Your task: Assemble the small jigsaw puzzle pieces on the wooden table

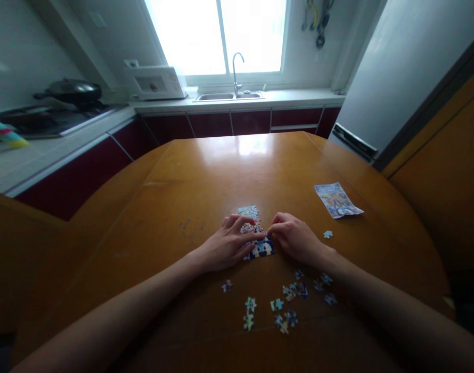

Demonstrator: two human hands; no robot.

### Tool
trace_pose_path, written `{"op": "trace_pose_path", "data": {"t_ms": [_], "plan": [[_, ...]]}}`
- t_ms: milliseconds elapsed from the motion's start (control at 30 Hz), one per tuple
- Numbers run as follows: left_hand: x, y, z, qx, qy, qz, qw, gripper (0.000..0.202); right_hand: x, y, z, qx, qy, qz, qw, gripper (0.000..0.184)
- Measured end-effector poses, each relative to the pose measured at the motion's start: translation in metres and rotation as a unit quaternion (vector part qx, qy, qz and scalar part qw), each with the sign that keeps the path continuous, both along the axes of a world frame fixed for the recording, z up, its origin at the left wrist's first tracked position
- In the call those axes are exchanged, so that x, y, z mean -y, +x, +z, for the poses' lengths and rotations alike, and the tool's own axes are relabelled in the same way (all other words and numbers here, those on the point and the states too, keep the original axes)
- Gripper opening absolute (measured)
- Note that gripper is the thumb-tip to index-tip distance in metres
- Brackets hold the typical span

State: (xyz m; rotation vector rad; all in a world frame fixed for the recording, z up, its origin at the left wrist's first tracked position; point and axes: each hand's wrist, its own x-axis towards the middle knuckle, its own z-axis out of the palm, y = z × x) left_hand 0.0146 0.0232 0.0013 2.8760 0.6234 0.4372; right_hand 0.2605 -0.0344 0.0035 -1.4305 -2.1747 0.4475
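A partly joined jigsaw puzzle (pixel 262 249) lies on the wooden table, with a blue-and-white cartoon face at its near end and a pale blue patch at its far end. Across its left side rests my left hand (pixel 231 242), fingers spread and lying on the pieces. My right hand (pixel 293 235) is at the puzzle's right edge, thumb and fingers pinched together; whatever is between the fingertips is hidden. Part of the puzzle's middle is covered by my left fingers. A single light blue puzzle piece (pixel 328 234) lies to the right of my right hand.
Several loose puzzle pieces (pixel 295 291) are scattered nearer to me, with a small joined strip (pixel 249 313) among them. A printed picture sheet (pixel 338 200) lies at the right of the table (pixel 205 176). Beyond are a sink (pixel 217 97), a microwave (pixel 155 83) and a fridge (pixel 396 67).
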Motion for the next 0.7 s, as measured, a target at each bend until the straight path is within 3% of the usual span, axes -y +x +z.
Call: {"op": "trace_pose_path", "data": {"t_ms": [267,467,700], "plan": [[-0.0013,0.0000,-0.0018,0.015,-0.002,-0.003,1.000,0.031,0.0009,0.0007,0.0010,0.004,-0.013,-0.002,1.000,0.026],[-0.0017,-0.0006,-0.0029,0.057,-0.022,0.031,0.998,0.022,0.0001,0.0009,-0.0016,-0.018,-0.011,-0.005,1.000,0.025],[-0.0008,-0.0008,-0.0009,-0.006,0.000,0.002,1.000,0.040,-0.0006,0.0031,-0.0042,-0.022,-0.005,0.000,1.000,0.022]]}}
